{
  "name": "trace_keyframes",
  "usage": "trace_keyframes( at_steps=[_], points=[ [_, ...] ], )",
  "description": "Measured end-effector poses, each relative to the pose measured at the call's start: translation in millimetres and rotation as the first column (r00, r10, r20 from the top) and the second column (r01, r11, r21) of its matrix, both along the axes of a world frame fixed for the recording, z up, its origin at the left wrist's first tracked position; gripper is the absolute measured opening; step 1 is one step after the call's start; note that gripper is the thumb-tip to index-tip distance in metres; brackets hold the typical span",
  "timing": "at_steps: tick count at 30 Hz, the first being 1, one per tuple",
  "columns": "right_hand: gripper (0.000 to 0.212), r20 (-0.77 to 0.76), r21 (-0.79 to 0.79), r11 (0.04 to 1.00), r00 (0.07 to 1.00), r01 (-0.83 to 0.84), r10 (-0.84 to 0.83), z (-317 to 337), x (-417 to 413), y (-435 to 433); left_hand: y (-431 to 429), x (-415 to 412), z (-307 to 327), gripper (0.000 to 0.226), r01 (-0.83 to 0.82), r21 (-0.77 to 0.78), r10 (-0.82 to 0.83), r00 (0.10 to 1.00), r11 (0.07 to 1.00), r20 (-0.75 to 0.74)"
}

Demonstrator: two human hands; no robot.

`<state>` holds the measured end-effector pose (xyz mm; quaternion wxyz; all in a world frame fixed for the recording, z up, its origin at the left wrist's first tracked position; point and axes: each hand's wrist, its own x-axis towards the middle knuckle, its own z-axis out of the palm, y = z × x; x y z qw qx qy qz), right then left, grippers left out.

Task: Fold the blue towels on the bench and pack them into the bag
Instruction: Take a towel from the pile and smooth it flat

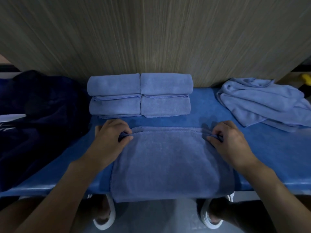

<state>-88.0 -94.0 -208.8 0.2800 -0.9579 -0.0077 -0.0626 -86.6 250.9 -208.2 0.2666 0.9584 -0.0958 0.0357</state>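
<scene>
A blue towel (168, 158) lies folded over on the blue bench (269, 148), its near part hanging over the front edge. My left hand (111, 137) pinches its far left corner and my right hand (228, 138) pinches its far right corner. Behind it, against the wall, stand two side-by-side stacks of folded blue towels (139, 95). A crumpled pile of unfolded blue towels (262, 105) sits at the right end of the bench. The dark navy bag (38, 111) lies slumped on the left end.
A wood-grain wall panel (151, 34) rises right behind the bench. Below the bench edge I see my feet in white slippers (104, 214) on a grey floor. Something yellow (305, 77) shows at the far right.
</scene>
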Motion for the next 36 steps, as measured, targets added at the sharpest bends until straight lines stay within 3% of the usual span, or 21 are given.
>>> trace_keyframes(
  at_steps=[7, 13, 18, 23, 31, 36],
  points=[
    [0.035, 0.019, -0.048, 0.997, 0.998, -0.057, 0.058, 1.3, -1.7, -0.6, -3.5, 1.2, 5.9, 0.023, 0.021, -0.18, -0.014, 0.999, 0.983, 0.038],
    [0.027, 0.104, 0.109, 0.993, 0.994, -0.042, 0.031, 8.0, -4.7, -4.7, -4.4, 0.3, 9.3, 0.018, -0.025, -0.204, 0.037, 0.998, 0.979, 0.057],
    [0.028, 0.019, 0.246, 0.969, 1.0, 0.012, -0.017, 8.8, -6.6, -7.3, -5.0, -2.4, 12.5, 0.023, -0.061, -0.247, 0.067, 0.998, 0.967, 0.018],
    [0.028, 0.002, 0.3, 0.953, 0.999, 0.052, -0.055, 9.2, -8.0, -14.6, -3.5, -5.1, 22.1, 0.034, -0.008, -0.263, 0.029, 0.997, 0.965, 0.076],
    [0.023, -0.023, 0.621, 0.779, 0.996, 0.08, -0.084, 37.1, -28.4, -16.1, 11.7, -24.2, 47.3, 0.017, -0.05, -0.321, 0.079, 0.994, 0.946, 0.077],
    [0.019, 0.06, 0.678, 0.735, 0.997, -0.007, -0.046, 81.6, -51.3, -17.6, 18.2, -43.2, 85.4, 0.019, -0.062, -0.41, 0.082, 0.996, 0.91, 0.031]
  ],
)
